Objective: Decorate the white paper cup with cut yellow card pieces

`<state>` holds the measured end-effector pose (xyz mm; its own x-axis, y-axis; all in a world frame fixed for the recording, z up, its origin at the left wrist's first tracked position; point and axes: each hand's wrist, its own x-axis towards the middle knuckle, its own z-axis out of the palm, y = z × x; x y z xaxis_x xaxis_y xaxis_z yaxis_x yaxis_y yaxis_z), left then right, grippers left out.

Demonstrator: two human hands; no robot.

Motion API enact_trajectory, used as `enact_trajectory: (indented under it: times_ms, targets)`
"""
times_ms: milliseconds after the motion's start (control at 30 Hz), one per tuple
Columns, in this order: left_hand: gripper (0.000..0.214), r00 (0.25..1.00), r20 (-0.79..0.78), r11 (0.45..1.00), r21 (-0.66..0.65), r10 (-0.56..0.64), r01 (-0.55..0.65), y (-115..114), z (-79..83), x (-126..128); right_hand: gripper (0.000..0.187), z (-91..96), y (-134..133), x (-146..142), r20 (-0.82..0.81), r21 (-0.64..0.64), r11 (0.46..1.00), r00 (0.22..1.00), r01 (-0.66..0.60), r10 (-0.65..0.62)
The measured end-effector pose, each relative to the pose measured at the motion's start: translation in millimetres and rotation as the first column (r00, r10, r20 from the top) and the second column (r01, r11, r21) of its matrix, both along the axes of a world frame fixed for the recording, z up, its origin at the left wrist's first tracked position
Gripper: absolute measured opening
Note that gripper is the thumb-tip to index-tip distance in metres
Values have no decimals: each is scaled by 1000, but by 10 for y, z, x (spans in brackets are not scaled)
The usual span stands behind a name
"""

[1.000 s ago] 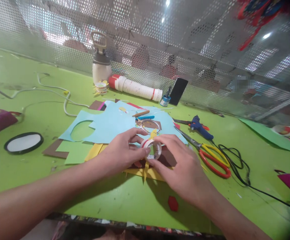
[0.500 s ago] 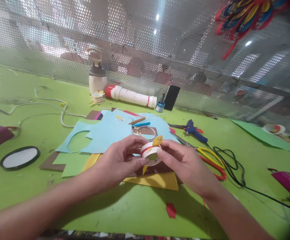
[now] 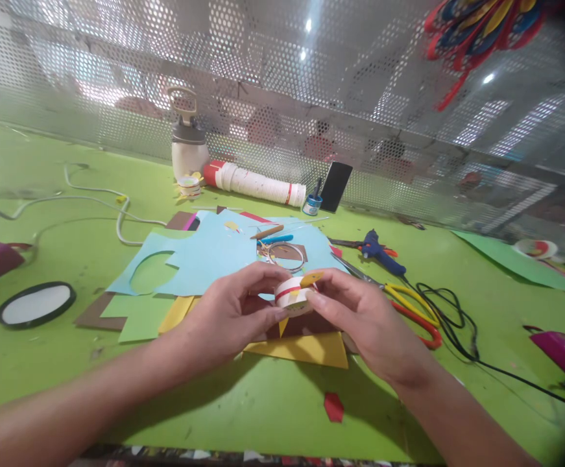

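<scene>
Between my two hands is a small white ring, perhaps a slice of paper cup, with a red stripe round it. A yellow piece sticks out at its top right, and a pointed yellow piece hangs below. My left hand pinches the ring's left side with thumb and fingers. On the right side, my right hand grips it with the thumb in front. Beneath them lie sheets of light blue felt or paper and a yellow sheet.
Scissors and a blue glue gun lie to the right with a black cable. Behind stand a white spray bottle, stacked paper cups and a dark phone. A black-rimmed oval lies left.
The ring has tilted in my fingers, so its opening shows less and its striped side more. The yellow piece on top now looks flatter. Both hands keep their grip.
</scene>
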<state>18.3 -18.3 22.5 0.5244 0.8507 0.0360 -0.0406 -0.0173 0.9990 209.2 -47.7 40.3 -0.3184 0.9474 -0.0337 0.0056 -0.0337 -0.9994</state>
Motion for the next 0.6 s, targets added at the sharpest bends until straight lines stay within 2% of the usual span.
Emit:
enact_trajectory:
  times_ms: [300,600]
  targets:
    - [31,1000,-11,1000,31,3,-3,-1,-28,5,20,-15,5,9,4,-15,1000,1000,4,-4]
    - [27,1000,6,966,259,5,-7,-23,-125,-37,17,51,-39,12,62,109,994,998,25,-32]
